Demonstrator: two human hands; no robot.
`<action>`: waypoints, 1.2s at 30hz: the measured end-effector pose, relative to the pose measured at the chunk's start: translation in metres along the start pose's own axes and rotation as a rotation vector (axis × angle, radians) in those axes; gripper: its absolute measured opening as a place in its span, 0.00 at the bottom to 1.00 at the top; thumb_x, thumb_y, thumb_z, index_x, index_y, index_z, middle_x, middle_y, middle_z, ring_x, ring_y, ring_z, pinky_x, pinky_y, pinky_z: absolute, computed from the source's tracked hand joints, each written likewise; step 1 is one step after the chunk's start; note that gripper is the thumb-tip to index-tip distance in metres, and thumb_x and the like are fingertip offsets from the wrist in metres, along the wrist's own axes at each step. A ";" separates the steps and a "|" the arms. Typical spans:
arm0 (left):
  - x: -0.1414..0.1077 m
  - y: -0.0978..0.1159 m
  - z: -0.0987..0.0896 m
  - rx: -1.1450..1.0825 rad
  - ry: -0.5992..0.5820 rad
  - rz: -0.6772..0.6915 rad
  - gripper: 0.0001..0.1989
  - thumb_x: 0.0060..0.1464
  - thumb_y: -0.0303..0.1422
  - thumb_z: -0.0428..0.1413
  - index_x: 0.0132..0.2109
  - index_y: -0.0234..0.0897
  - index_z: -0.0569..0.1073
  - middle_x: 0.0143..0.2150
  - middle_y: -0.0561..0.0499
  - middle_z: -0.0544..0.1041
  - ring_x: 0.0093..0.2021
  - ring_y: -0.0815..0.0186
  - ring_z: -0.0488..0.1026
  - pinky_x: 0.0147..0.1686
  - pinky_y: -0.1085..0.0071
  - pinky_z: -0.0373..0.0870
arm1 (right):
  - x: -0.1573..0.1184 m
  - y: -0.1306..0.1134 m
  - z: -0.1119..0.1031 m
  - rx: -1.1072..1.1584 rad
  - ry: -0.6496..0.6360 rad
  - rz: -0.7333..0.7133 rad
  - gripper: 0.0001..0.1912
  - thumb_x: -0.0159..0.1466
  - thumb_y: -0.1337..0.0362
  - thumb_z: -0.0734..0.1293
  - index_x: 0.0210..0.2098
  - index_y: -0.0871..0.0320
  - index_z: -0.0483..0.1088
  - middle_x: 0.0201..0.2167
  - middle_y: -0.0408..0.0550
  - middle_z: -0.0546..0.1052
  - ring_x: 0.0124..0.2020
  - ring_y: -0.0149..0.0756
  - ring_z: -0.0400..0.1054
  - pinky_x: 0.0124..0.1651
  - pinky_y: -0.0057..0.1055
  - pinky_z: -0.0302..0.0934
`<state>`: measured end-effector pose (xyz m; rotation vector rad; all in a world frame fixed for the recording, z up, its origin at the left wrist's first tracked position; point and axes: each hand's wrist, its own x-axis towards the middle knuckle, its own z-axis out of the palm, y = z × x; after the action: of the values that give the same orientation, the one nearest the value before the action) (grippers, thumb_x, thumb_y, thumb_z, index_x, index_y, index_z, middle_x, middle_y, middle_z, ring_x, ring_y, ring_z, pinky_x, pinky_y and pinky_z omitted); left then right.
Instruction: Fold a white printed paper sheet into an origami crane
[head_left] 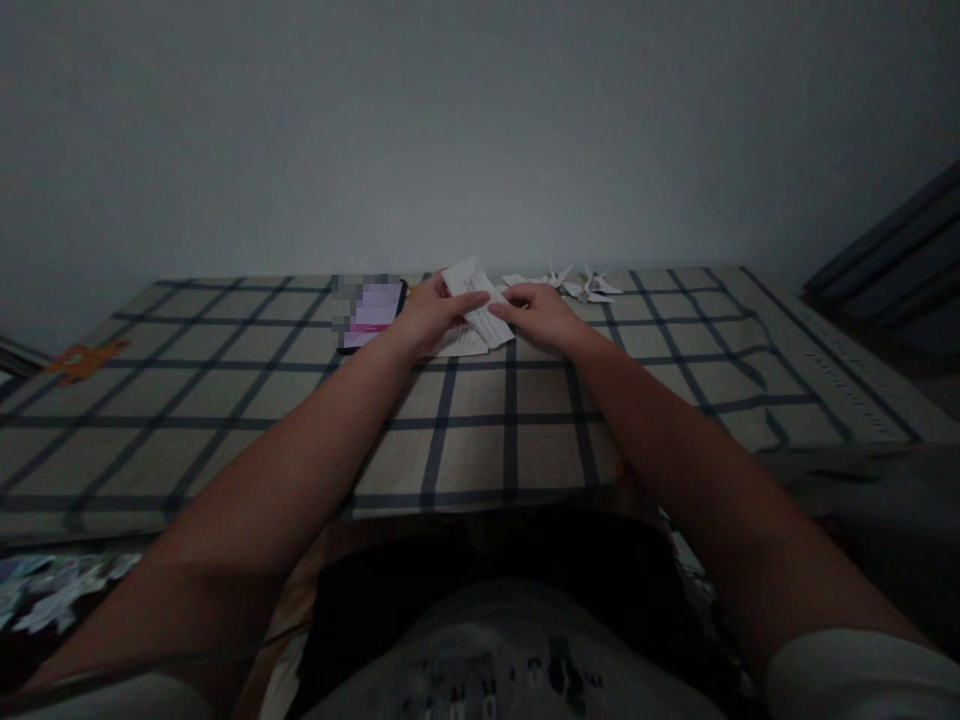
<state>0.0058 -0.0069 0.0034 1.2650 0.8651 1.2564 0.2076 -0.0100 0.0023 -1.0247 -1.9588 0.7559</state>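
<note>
Both my hands are on a folded sheet of printed paper (474, 283), held a little above the table. My left hand (433, 312) grips its left side, thumb lying across the front. The thumb and fingers of my right hand (541, 312) pinch its right edge. Beneath the left hand lies more printed paper (461, 345), partly hidden. Just beyond my right hand, several folded paper cranes (589, 284) stand in a cluster. To the left of my left hand a phone (376, 310) lies with its screen lit, part of it blurred out.
A checked cloth (472, 440) covers the table, which meets a plain wall (480, 130) at the back. An orange patch (86, 360) shows at the cloth's left side. Scraps of paper (64, 590) lie below the table at the left. A dark slatted object (892, 250) stands at the right.
</note>
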 end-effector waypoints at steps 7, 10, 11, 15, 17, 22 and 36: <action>0.005 0.000 -0.002 -0.044 0.014 -0.023 0.18 0.45 0.40 0.70 0.41 0.38 0.77 0.37 0.50 0.82 0.36 0.63 0.79 0.38 0.67 0.78 | -0.001 -0.002 -0.003 0.075 -0.006 -0.002 0.16 0.64 0.52 0.70 0.29 0.57 0.74 0.29 0.44 0.75 0.31 0.33 0.64 0.39 0.33 0.57; 0.005 0.000 -0.004 -0.036 0.033 -0.007 0.16 0.45 0.38 0.70 0.40 0.38 0.77 0.36 0.50 0.82 0.36 0.64 0.79 0.39 0.67 0.78 | -0.002 -0.003 -0.003 0.048 -0.018 -0.004 0.17 0.65 0.51 0.69 0.27 0.57 0.72 0.26 0.42 0.71 0.29 0.32 0.62 0.37 0.33 0.54; 0.005 0.000 -0.004 -0.026 0.038 -0.001 0.17 0.45 0.38 0.70 0.41 0.38 0.77 0.36 0.50 0.82 0.36 0.63 0.79 0.40 0.67 0.78 | -0.002 -0.003 -0.004 0.034 -0.030 0.000 0.18 0.66 0.51 0.69 0.26 0.57 0.71 0.25 0.41 0.69 0.28 0.32 0.60 0.36 0.33 0.53; 0.005 -0.001 -0.006 0.019 0.060 0.010 0.19 0.48 0.42 0.70 0.42 0.38 0.77 0.38 0.48 0.82 0.39 0.60 0.81 0.45 0.61 0.80 | -0.004 -0.006 -0.005 -0.005 -0.069 0.030 0.22 0.68 0.51 0.68 0.22 0.56 0.66 0.22 0.40 0.63 0.26 0.30 0.55 0.32 0.34 0.47; 0.005 -0.001 -0.006 0.034 0.062 0.005 0.19 0.49 0.43 0.70 0.42 0.37 0.77 0.38 0.47 0.82 0.39 0.59 0.82 0.46 0.60 0.81 | -0.004 -0.007 -0.004 0.006 -0.072 0.047 0.23 0.68 0.51 0.68 0.21 0.56 0.65 0.22 0.40 0.64 0.26 0.30 0.55 0.32 0.33 0.48; 0.004 0.001 -0.005 -0.005 0.032 0.000 0.18 0.50 0.43 0.70 0.41 0.37 0.76 0.36 0.48 0.83 0.37 0.60 0.82 0.41 0.64 0.83 | -0.003 -0.005 -0.001 0.089 -0.029 0.011 0.18 0.67 0.50 0.69 0.29 0.58 0.76 0.28 0.45 0.75 0.32 0.34 0.66 0.36 0.32 0.58; 0.001 0.001 -0.003 -0.043 -0.055 -0.074 0.17 0.52 0.40 0.72 0.44 0.35 0.80 0.42 0.44 0.85 0.41 0.61 0.83 0.42 0.67 0.83 | 0.000 -0.007 -0.004 0.072 0.077 0.066 0.16 0.68 0.55 0.71 0.29 0.60 0.76 0.28 0.45 0.76 0.31 0.33 0.66 0.36 0.32 0.59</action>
<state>0.0024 -0.0057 0.0040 1.2172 0.8335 1.1709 0.2089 -0.0130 0.0096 -1.0635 -1.8274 0.8061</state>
